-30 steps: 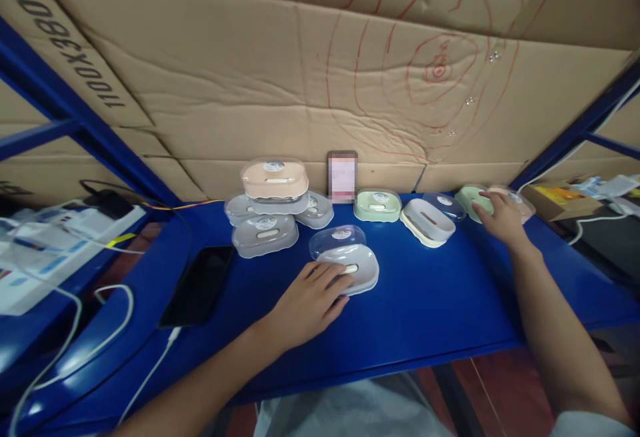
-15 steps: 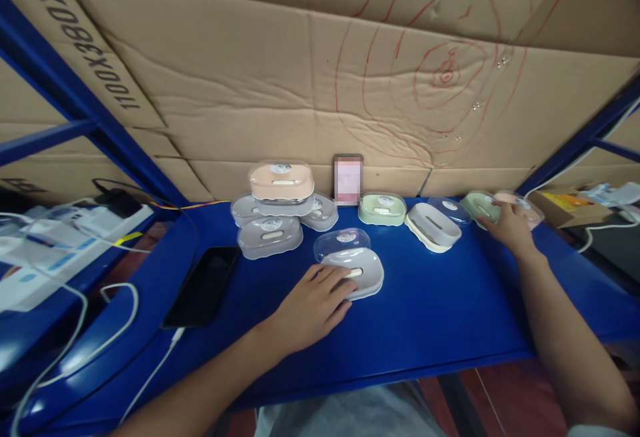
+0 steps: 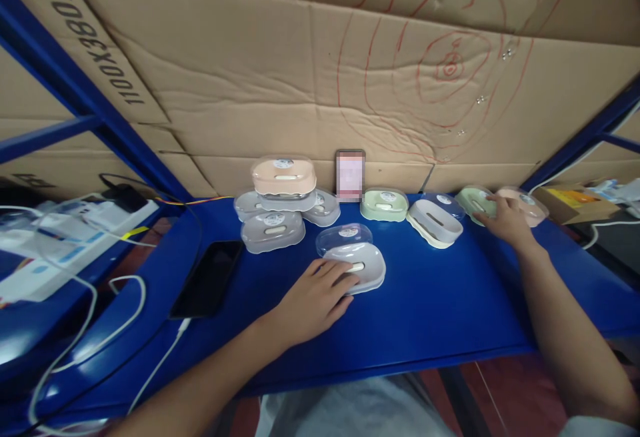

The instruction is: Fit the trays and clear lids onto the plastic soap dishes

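My left hand [image 3: 320,298] lies over the left side of a pale grey soap dish [image 3: 373,270]. Its fingers are on the dish's inner side and the thumb is by the front edge. A clear lid [image 3: 344,239] with a round label lies just behind this dish. At the far right, my right hand [image 3: 511,222] has its thumb and fingers on the right end of a lidded green soap dish [image 3: 470,202]. Beside that hand sits a pink soap dish [image 3: 533,209], partly hidden by it. The exact finger contact there is hard to make out.
Several lidded grey soap dishes [image 3: 273,231] are piled at left, with a peach one [image 3: 285,175] on top. Another green dish [image 3: 384,207] and a grey dish [image 3: 440,222] on a cream piece stand behind. A dark phone [image 3: 207,280] and white cables [image 3: 143,303] lie left.
The green dish at the right has shifted slightly left, away from the pink one, with my right hand at it. My left hand stays on the grey dish. The view has shifted slightly.
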Action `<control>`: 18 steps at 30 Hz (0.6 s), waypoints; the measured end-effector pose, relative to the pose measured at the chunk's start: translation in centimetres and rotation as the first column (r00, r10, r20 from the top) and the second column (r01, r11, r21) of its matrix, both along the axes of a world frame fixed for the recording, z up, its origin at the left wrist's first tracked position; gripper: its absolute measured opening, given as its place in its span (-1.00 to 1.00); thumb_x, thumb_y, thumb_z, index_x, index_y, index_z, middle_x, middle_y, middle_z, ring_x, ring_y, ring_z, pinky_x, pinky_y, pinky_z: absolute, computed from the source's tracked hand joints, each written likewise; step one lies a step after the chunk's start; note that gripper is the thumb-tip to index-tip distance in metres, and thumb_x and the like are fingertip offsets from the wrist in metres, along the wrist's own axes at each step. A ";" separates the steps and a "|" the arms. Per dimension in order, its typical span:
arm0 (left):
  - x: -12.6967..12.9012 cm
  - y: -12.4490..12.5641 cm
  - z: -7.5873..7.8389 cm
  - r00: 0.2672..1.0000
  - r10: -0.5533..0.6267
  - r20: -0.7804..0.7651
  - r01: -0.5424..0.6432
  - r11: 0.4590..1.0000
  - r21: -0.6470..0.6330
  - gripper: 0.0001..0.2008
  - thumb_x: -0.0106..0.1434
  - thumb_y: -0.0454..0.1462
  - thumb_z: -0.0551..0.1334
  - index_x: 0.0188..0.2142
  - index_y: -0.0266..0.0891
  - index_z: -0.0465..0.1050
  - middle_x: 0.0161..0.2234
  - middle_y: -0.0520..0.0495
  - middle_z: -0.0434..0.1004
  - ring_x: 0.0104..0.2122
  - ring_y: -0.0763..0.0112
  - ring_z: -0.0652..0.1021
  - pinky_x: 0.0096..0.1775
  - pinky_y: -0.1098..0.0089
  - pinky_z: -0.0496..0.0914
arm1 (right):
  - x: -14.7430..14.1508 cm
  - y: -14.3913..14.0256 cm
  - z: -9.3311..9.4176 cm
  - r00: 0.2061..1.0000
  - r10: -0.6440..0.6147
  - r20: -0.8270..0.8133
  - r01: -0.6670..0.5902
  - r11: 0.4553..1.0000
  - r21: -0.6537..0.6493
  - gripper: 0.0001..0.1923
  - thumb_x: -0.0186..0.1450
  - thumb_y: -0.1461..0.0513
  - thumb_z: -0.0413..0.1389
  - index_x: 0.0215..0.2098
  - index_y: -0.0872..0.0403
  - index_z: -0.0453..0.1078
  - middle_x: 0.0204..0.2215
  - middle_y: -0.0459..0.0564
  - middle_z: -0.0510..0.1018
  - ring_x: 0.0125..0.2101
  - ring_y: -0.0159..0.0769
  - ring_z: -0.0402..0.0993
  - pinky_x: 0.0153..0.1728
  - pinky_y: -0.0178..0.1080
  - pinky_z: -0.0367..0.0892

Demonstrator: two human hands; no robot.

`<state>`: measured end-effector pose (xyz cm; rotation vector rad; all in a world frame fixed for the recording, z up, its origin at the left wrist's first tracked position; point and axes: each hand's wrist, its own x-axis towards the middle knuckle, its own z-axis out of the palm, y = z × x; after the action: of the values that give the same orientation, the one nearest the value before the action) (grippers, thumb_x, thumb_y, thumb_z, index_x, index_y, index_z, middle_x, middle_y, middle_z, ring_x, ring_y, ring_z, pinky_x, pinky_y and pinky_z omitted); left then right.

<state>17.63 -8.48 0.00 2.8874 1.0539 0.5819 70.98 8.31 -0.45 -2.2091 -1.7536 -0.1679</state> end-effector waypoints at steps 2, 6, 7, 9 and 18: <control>0.0 0.0 0.0 1.000 0.008 0.011 -0.008 1.000 -0.001 -0.72 0.51 -0.28 0.21 0.17 -0.14 0.47 0.21 -0.16 0.56 0.17 0.13 0.55 0.16 0.10 0.39 | 0.0 0.0 0.0 1.000 -0.004 -0.003 0.004 1.000 -0.004 -0.26 0.38 -0.03 0.20 0.39 0.16 0.24 0.26 0.48 0.32 0.26 0.20 0.30 0.26 0.06 0.19; 0.0 0.0 -0.1 0.999 0.021 0.029 -0.021 1.000 -0.004 -0.73 0.51 -0.28 0.21 0.16 -0.12 0.49 0.19 -0.15 0.57 0.15 0.16 0.56 0.15 0.12 0.40 | -0.1 0.1 0.0 1.000 -0.008 -0.014 0.008 1.000 -0.010 -0.27 0.39 -0.03 0.20 0.40 0.13 0.24 0.28 0.47 0.31 0.28 0.21 0.29 0.26 0.06 0.20; 0.0 0.0 -0.1 0.999 0.022 0.034 -0.022 1.000 -0.005 -0.73 0.50 -0.28 0.22 0.15 -0.12 0.49 0.19 -0.15 0.57 0.15 0.16 0.56 0.15 0.12 0.40 | -0.1 0.1 0.0 1.000 -0.009 -0.017 0.009 1.000 -0.010 -0.28 0.39 -0.03 0.20 0.39 0.13 0.24 0.29 0.47 0.30 0.29 0.21 0.28 0.26 0.07 0.20; 0.0 0.0 -0.1 0.999 0.023 0.044 -0.023 1.000 -0.004 -0.73 0.49 -0.28 0.22 0.14 -0.12 0.50 0.17 -0.14 0.58 0.14 0.15 0.57 0.15 0.11 0.40 | -0.2 0.0 0.1 1.000 -0.011 -0.026 0.010 1.000 -0.012 -0.28 0.40 -0.03 0.20 0.40 0.13 0.23 0.31 0.49 0.28 0.31 0.21 0.26 0.25 0.07 0.20; 0.0 -0.2 -0.3 0.998 0.027 0.051 -0.027 1.000 0.000 -0.77 0.52 -0.28 0.19 0.11 -0.15 0.50 0.15 -0.15 0.58 0.10 0.14 0.57 0.13 0.10 0.38 | -0.4 -0.4 0.2 0.996 -0.072 -0.051 0.071 0.997 -0.010 -0.26 0.34 -0.10 0.25 0.35 0.09 0.30 0.27 0.46 0.33 0.22 0.19 0.37 0.14 0.04 0.26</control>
<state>17.63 -8.69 -0.26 2.8468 1.0880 0.6533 70.54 7.90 -0.27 -2.2629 -1.6522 -0.1195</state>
